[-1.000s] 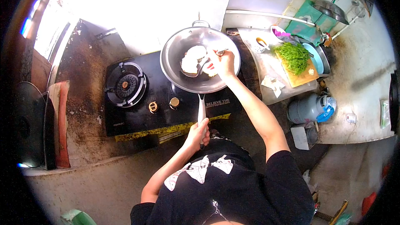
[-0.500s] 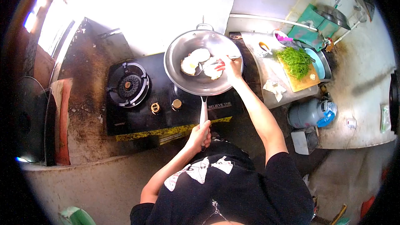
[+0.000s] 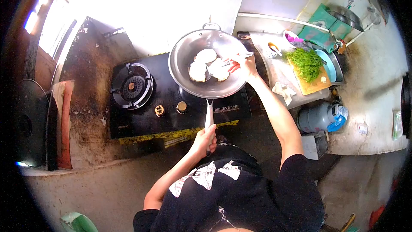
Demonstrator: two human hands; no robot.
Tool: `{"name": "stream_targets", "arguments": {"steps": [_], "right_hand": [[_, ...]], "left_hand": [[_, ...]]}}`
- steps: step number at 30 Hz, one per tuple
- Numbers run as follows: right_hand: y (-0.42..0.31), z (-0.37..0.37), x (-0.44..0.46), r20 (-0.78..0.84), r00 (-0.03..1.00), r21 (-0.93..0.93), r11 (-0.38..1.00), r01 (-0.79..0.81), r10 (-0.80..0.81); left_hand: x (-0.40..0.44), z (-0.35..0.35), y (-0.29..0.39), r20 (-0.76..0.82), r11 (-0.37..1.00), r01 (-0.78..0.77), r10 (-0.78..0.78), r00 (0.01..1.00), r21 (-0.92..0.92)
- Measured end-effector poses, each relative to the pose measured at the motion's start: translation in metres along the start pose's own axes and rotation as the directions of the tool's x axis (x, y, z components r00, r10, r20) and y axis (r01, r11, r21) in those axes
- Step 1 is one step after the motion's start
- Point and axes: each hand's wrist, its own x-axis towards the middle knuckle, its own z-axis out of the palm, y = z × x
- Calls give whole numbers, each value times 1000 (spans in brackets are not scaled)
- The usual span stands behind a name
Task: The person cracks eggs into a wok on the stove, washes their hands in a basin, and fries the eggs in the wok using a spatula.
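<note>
A steel wok [image 3: 182,53] sits over the right side of the black gas stove, its long handle toward me. My left hand [image 3: 205,141] is wrapped round the wok handle [image 3: 209,114]. Fried eggs lie in the wok: a rear egg [image 3: 206,56], a left egg [image 3: 197,71] and a right egg [image 3: 220,73]. Over the wok's right side, my right hand [image 3: 246,66] is closed on a slim metal spoon [image 3: 210,75], whose head is partly hidden by the left egg. Something red shows at my right fingers.
Left on the stove is a bare burner [image 3: 131,86], with knobs [image 3: 159,111] in front. To the right, a cutting board [image 3: 315,87] bears chopped greens [image 3: 305,64], near a cup with brown liquid [image 3: 272,50]. Below stands a gas cylinder [image 3: 315,118].
The left egg has turned over, its pale side now up instead of its yolk. My right hand has shifted slightly right. My left hand stays on the wok handle.
</note>
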Motion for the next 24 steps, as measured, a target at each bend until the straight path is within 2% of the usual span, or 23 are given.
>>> {"name": "stream_targets", "arguments": {"steps": [2, 6, 16, 19, 20, 23, 24], "right_hand": [[-7, 0, 2, 57, 998, -65, 998, 20, -16], [-14, 4, 7, 59, 998, -130, 992, 9, -1], [-30, 28, 12, -17, 999, -110, 993, -30, 28], [-28, 26, 24, -200, 966, 19, 986, -166, 166], [-26, 23, 24, -199, 966, 17, 986, -165, 165], [-24, 14, 25, -309, 887, 97, 940, -328, 342], [-23, 9, 24, -307, 888, 94, 939, -330, 343]], "left_hand": [[1, -1, -1, 0, 1000, 0, 0, 1000, -2], [1, 0, -1, 7, 1000, -10, 10, 1000, 2], [2, -1, -1, -5, 1000, -14, 14, 1000, 26], [1, -1, -2, -2, 1000, -10, 11, 1000, 26], [2, -2, -2, 2, 1000, -5, 5, 1000, 27], [2, -2, 0, 6, 1000, 2, -2, 1000, 29], [1, -2, 0, 5, 999, 7, -7, 1000, 33]]}}
